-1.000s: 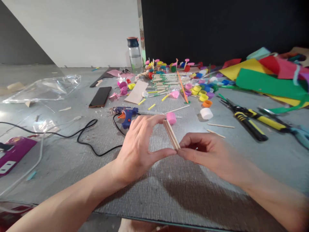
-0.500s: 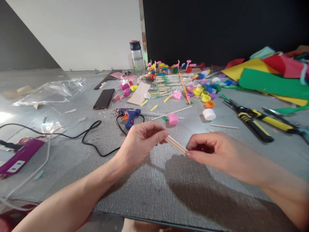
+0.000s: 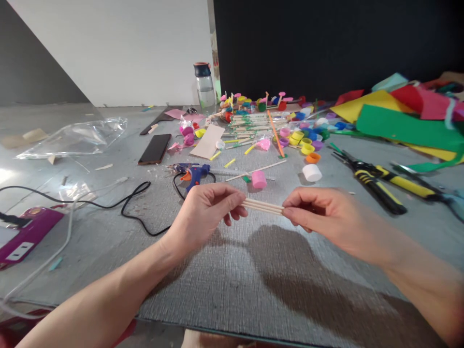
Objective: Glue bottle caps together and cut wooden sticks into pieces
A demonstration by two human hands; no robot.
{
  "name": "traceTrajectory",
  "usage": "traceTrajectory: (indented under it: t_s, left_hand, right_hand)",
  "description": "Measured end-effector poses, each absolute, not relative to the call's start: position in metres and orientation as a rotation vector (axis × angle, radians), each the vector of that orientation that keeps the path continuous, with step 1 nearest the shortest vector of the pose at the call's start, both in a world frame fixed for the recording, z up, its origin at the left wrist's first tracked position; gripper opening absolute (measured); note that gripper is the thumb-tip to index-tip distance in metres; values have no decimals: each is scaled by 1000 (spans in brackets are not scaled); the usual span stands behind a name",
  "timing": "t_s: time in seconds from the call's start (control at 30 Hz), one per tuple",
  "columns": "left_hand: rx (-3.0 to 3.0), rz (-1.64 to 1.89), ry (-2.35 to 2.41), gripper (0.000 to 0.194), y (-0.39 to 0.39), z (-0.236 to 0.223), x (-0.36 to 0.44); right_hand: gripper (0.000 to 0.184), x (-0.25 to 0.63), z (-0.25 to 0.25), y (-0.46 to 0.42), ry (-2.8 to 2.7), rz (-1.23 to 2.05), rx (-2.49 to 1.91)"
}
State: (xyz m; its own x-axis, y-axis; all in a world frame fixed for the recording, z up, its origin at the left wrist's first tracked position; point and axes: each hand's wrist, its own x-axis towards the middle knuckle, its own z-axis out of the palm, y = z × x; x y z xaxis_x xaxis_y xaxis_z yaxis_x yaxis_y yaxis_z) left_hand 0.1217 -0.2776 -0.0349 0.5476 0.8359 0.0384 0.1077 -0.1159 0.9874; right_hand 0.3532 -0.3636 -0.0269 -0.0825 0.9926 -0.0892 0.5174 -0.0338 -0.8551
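A small bundle of thin wooden sticks [image 3: 263, 207] is stretched level between my two hands, above the grey table. My left hand [image 3: 213, 208] pinches the sticks' left ends between thumb and fingers. At the right ends, my right hand [image 3: 317, 210] closes with thumb and fingertips. The sticks lie side by side, their tips hidden in my fingers. Just beyond them a pink bottle cap [image 3: 258, 180] sits on the table, with a white cap [image 3: 312, 172] farther right. Behind my left hand lies a blue hot glue gun [image 3: 195, 175].
Pliers [image 3: 379, 188] with black-and-yellow handles lie at right, below coloured felt sheets [image 3: 406, 128]. Bottle caps [image 3: 306, 145] and sticks cover the back middle. A phone [image 3: 155, 149], a water bottle [image 3: 205, 89], a plastic bag [image 3: 76, 137] and a purple power strip [image 3: 36, 229] are at left.
The sticks have turned from slanting down to the right to nearly level. My right hand has risen slightly. A loose stick on the table by my right hand no longer shows.
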Motion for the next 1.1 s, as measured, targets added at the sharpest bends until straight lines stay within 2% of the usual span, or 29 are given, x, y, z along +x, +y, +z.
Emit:
traceTrajectory:
  t_s: [0.17,0.33,0.5,0.73,1.1]
  left_hand:
    - [1611,756,831,13,-277,-33,120]
    - [1761,830,875,16,-276,-34,119]
    - [2228,892,739,29,-273,-28,113]
    - [2439,850,601,12,-270,-31,110]
    - [2497,800,653,6,-272,-46,117]
  right_hand:
    - [30,356,-28,-362,-1642,1039,-1582]
    - [30,361,-27,-356,-1611,1091,-1576]
    - [27,366,-23,-352,-1617,1221,-1558]
    - [28,368,-20,-351,-1633,1300,-1502]
    - [30,370,-24,-347,-1632,1311,-1607]
